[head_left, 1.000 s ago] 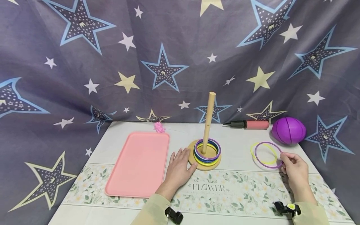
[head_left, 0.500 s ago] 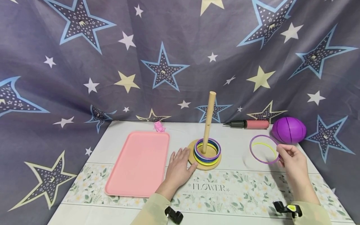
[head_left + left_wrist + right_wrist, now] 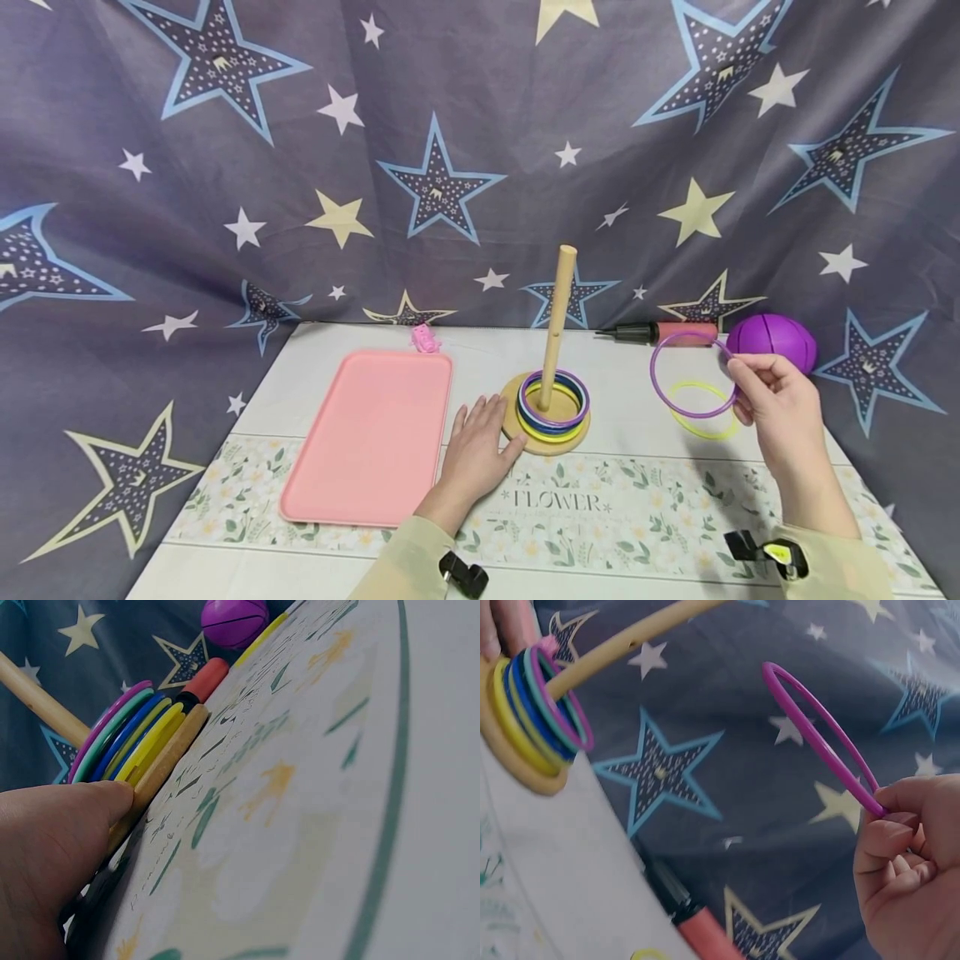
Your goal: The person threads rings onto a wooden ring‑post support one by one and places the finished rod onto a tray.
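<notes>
My right hand (image 3: 783, 408) pinches a purple ring (image 3: 654, 372) by its right side, holding it raised above the table. Below it a yellow ring (image 3: 705, 435) lies flat on the tabletop. My left hand (image 3: 474, 442) rests with straight fingers beside a round wooden base (image 3: 512, 408), its thumb touching the edge. From that base rises a wooden peg (image 3: 557, 317). Several stacked rings (image 3: 536, 712) in yellow, blue, teal and purple lie around the peg's foot; the left wrist view shows the thumb against the base's rim.
A pink tray (image 3: 367, 433) lies left of the left hand, with a small pink toy (image 3: 425, 338) behind it. At the back right are a red and black hand pump (image 3: 637, 332) and a purple ball (image 3: 772, 337). A star-printed curtain (image 3: 480, 100) hangs behind the table.
The right hand has lifted the purple ring up off the table, away from the yellow ring, and slightly to the left. The left hand has stayed in place.
</notes>
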Available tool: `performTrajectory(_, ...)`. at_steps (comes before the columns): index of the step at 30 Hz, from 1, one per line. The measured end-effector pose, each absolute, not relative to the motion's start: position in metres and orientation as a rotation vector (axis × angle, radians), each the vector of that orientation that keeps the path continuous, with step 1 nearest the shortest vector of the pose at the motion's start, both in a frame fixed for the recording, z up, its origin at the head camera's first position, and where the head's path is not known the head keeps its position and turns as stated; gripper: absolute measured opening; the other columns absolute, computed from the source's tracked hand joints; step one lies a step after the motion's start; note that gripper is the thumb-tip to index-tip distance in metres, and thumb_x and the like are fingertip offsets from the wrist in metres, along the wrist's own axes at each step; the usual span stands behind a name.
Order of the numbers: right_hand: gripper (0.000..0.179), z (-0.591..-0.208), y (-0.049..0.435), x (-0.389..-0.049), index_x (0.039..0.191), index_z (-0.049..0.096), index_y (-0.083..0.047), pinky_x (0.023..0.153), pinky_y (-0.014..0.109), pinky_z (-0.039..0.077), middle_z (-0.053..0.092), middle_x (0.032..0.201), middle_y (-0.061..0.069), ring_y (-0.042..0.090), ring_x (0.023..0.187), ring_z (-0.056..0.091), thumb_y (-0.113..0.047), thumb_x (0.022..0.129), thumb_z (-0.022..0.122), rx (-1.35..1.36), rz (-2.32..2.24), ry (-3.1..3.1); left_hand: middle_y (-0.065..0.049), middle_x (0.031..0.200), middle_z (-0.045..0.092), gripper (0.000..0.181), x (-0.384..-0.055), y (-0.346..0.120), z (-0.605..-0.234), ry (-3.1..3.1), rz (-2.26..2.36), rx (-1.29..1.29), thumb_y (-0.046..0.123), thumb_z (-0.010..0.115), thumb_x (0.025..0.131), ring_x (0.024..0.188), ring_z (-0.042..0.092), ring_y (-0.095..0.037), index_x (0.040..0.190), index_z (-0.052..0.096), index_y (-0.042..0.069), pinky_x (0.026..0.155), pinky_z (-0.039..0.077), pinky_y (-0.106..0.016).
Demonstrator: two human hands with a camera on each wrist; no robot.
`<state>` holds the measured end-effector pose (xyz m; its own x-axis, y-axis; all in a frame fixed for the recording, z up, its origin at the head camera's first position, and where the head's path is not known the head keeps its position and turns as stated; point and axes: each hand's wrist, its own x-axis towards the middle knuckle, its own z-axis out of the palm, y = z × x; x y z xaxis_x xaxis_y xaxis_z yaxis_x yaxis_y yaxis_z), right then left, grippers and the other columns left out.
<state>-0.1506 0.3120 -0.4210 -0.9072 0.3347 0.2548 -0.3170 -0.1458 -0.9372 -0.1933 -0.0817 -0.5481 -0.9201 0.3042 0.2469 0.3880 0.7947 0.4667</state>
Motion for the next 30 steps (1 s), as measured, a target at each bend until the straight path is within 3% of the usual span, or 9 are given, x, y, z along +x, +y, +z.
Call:
performTrajectory(6,0.006,-0.401,0.293,-0.152,0.108,0.074,-0.001,0.042,0.02,0.039,0.073,0.08,0.002,0.007,0.049,0.051,0.003,0.106,0.07,0.083,2.099,-1.675,-0.022,0.17,0.045,0.077,-0.192,-0.082,-0.545,-2.831,-0.766,-0.536,0.048,0.067,0.108,0.161,0.036,-0.042,0.164,0.048,-0.001,0.133,0.016,-0.064)
performTrajectory(15,0.003,-0.374,0.267,-0.154,0.109,0.072,0.002,0.04,0.026,0.032,0.068,0.075,0.004,0.01,0.046,0.045,0.002,0.107,0.069,0.178,2.067,-1.688,-0.017,0.172,0.044,0.076,-0.192,-0.081,-0.544,-2.876,-0.704,-0.519,0.049,0.066,0.109,0.163,0.033,-0.037,0.166,0.047,0.003,0.135,0.013,-0.061)
performTrajectory(30,0.006,-0.335,0.231,-0.168,0.11,0.07,0.008,0.04,0.024,0.033,0.068,0.077,0.007,0.014,0.047,0.04,0.005,0.105,0.07,0.389,2.063,-1.679,-0.017,0.172,0.044,0.076,-0.191,-0.08,-0.544,-2.873,-0.708,-0.516,0.05,0.066,0.109,0.163,0.034,-0.037,0.166,0.048,0.003,0.135,0.014,-0.061)
